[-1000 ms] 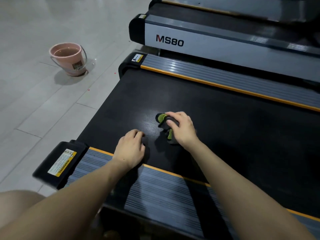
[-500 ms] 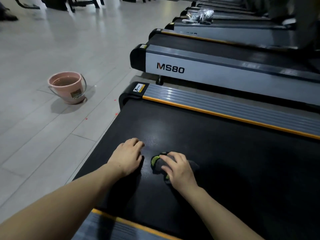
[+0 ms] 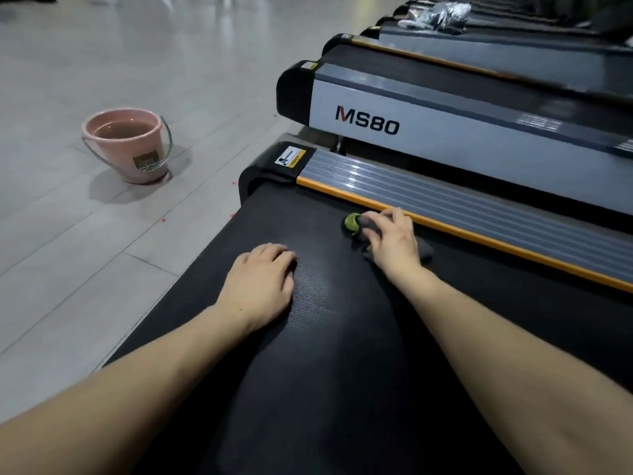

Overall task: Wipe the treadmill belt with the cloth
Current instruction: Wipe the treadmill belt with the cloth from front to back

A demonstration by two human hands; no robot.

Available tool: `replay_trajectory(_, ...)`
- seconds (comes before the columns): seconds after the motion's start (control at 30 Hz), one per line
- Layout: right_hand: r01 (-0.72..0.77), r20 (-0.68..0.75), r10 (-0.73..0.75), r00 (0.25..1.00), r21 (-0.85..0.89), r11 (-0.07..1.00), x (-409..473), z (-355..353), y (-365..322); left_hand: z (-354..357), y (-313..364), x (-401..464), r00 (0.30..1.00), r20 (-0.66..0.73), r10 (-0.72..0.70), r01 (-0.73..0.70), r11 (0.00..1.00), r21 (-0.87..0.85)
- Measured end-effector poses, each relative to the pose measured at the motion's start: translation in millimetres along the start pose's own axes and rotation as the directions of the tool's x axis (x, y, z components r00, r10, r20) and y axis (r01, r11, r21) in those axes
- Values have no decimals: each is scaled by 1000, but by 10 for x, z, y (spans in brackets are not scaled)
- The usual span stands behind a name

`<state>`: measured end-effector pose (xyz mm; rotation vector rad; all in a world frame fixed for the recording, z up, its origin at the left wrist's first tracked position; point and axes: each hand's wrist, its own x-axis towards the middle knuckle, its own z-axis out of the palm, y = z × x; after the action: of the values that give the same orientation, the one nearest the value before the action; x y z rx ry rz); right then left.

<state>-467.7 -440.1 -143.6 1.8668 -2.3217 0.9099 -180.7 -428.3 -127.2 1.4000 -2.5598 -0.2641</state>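
Right hand (image 3: 394, 245) has its grip curled over the crumpled grey-and-green cloth (image 3: 354, 225), pressing it onto the black textured treadmill belt (image 3: 342, 354) at its far edge, beside the orange trim strip (image 3: 479, 233); left hand (image 3: 262, 286) rests flat, fingers relaxed, on the belt near its left edge.

Grey-green cloth (image 3: 356, 226) bunched on black treadmill belt (image 3: 342, 337), near orange rail (image 3: 479, 234)

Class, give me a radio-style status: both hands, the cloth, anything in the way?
Left hand flat on belt, no grip. Right hand pressing cloth beside orange edge strip. Path clear.
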Motion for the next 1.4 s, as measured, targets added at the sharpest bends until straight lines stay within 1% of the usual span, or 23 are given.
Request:
replay_trajectory(0.1, -78, -12, 78, 997, -7, 997, 178, 11, -22, -20, -132, 85, 999, -6, -52, 52, 998, 19)
replay_trajectory(0.17, -78, -21, 78, 997, -13, 997, 141, 16, -67, -48, -194, 135, 996, -4, -95, 95, 995, 26)
replay_trajectory(0.23, -30, -18, 30, 999, -1, 1000, -35, -30, -131, -51, -226, 161, 995, 11, -97, 97, 995, 35)
replay_trajectory(0.33, 37, 88, -42, 995, 61, 997, -351, -175, -295, -61, -263, 188, 994, 12, -105, 105, 995, 3)
replay_trajectory(0.4, 132, 128, -146, 981, 113, 985, -623, -207, -434, -75, -258, 200, 994, 4, -111, 111, 994, -22)
replay_trajectory(0.47, 216, 120, -234, 965, 145, 966, -873, -168, -561, -100, -261, 205, 992, -20, -121, 120, 992, -48)
replay_trajectory(0.53, 239, 110, -254, 961, 134, 962, -823, -112, -563, -149, -316, 205, 988, -55, -148, 145, 988, -44)
replay_trajectory(0.57, 240, 94, -250, 964, 102, 965, -677, -65, -546, -171, -366, 193, 985, -66, -156, 155, 988, -29)
replay_trajectory(0.63, 191, 29, -192, 981, 35, 981, -255, 96, -538, -186, -483, 146, 984, -53, -173, 172, 985, -11)
replay_trajectory(0.67, 111, -6, -111, 994, 18, 994, -21, 178, -545, -183, -522, 118, 984, -28, -177, 177, 984, -4)
replay_trajectory(0.73, -71, -30, 70, 997, -34, 997, 332, 309, -619, -130, -563, 83, 986, 18, -164, 164, 986, 17)
replay_trajectory(0.8, -146, -30, 144, 989, -73, 987, 382, 360, -718, -91, -591, 108, 989, 48, -143, 141, 989, 34)
replay_trajectory(0.83, -144, -31, 142, 989, -67, 987, 289, 333, -758, -81, -594, 120, 989, 57, -138, 136, 990, 35)
replay_trajectory(0.9, -28, -27, 27, 999, -17, 999, -27, 258, -863, -75, -616, 120, 991, 35, -130, 129, 991, 37)
replay_trajectory(1.0, 192, 55, -195, 979, 53, 980, -506, 228, -1002, -80, -681, 88, 995, 16, -96, 96, 995, 35)
replay_trajectory(1.03, 232, 72, -237, 969, 68, 970, -523, 242, -1008, -80, -699, 70, 996, 6, -85, 85, 996, 33)
replay_trajectory(1.1, 270, 47, -272, 961, 48, 962, -301, 325, -994, -85, -718, 46, 998, -10, -68, 68, 997, 26)
replay_trajectory(1.17, 238, -21, -238, 971, 16, 971, 122, 508, -1026, -61, -738, 22, 997, -31, -75, 76, 997, 20)
replay_trajectory(1.23, 94, -44, -95, 995, -19, 995, 517, 686, -1136, -39, -742, -2, 995, -58, -86, 85, 996, -6)
replay_trajectory(1.3, -25, -44, 23, 999, -31, 999, 647, 780, -1241, -29, -755, -5, 992, -74, -99, 95, 994, -53)
replay_trajectory(1.33, -37, -51, 35, 998, -29, 999, 622, 773, -1271, -35, -761, 2, 991, -78, -109, 104, 992, -72)
replay_trajectory(1.37, -15, -52, 14, 999, -20, 1000, 538, 730, -1283, -36, -761, 3, 990, -83, -115, 108, 990, -89)
replay_trajectory(1.4, 40, -49, -40, 998, -6, 999, 402, 667, -1287, -35, -756, 6, 989, -89, -119, 109, 988, -109)
